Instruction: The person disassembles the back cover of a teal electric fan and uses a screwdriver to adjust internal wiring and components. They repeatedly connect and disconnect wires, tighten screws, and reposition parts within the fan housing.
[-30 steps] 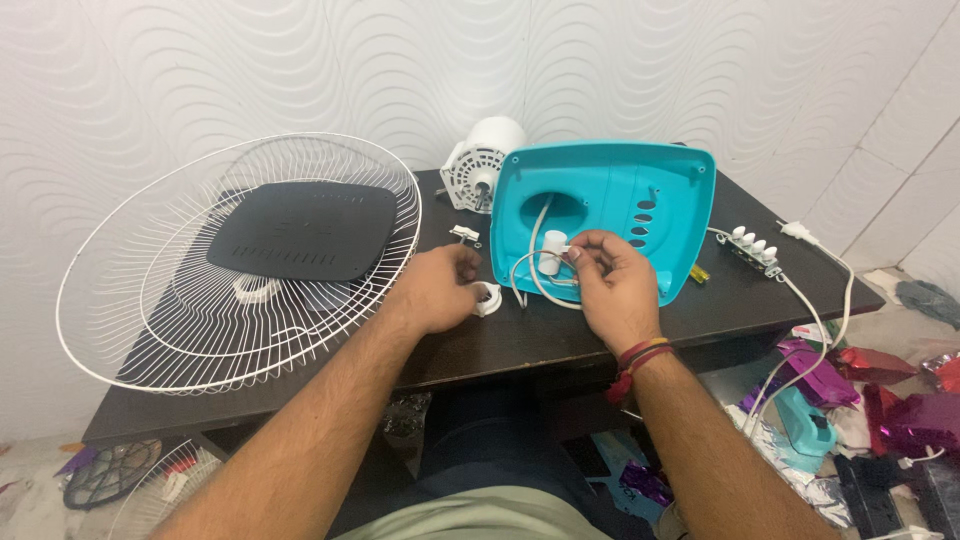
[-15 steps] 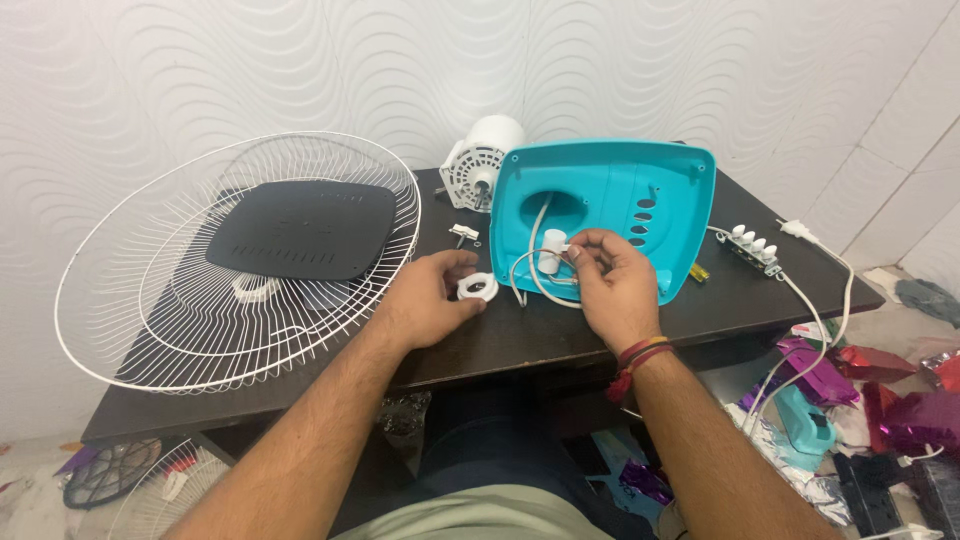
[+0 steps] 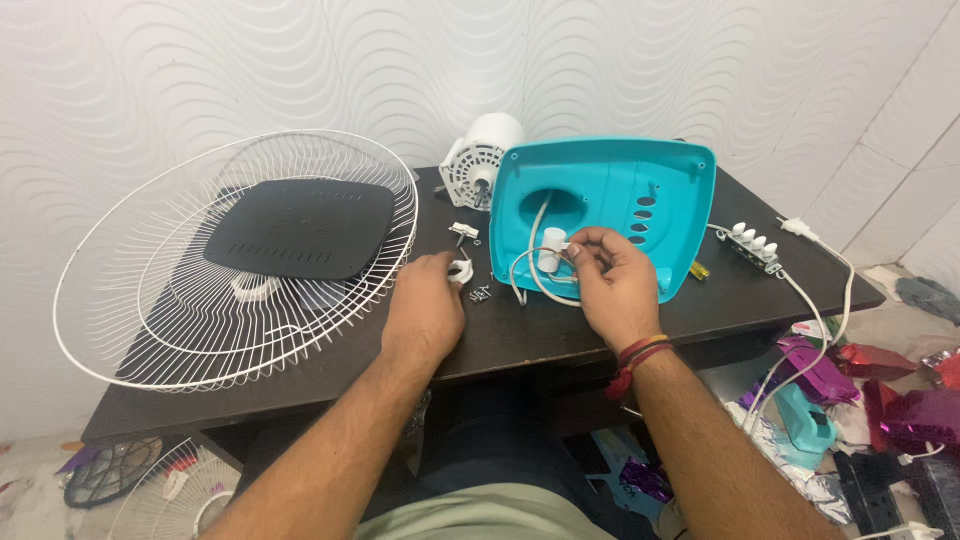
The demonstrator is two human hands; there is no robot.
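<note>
A turquoise plastic fan base shell [image 3: 640,185] lies upside down on the dark table [image 3: 520,330]. My right hand [image 3: 610,285] rests on its near edge and pinches a small white cylindrical part [image 3: 549,258] wired by white cables [image 3: 525,285]. My left hand [image 3: 425,310] lies flat on the table, its fingertips on a small white ring-shaped part [image 3: 461,271]. Small screws [image 3: 480,293] lie between the hands.
A white wire fan guard [image 3: 240,255] with a black plate [image 3: 300,228] under it fills the table's left. A white motor [image 3: 480,160] stands behind the shell. A switch block [image 3: 755,248] with cable and plug lies right. Foil scraps and parts litter the floor.
My left hand has slid slightly, its fingers now on the white ring-shaped part. My right hand keeps its pinch on the white cylinder in the same place.
</note>
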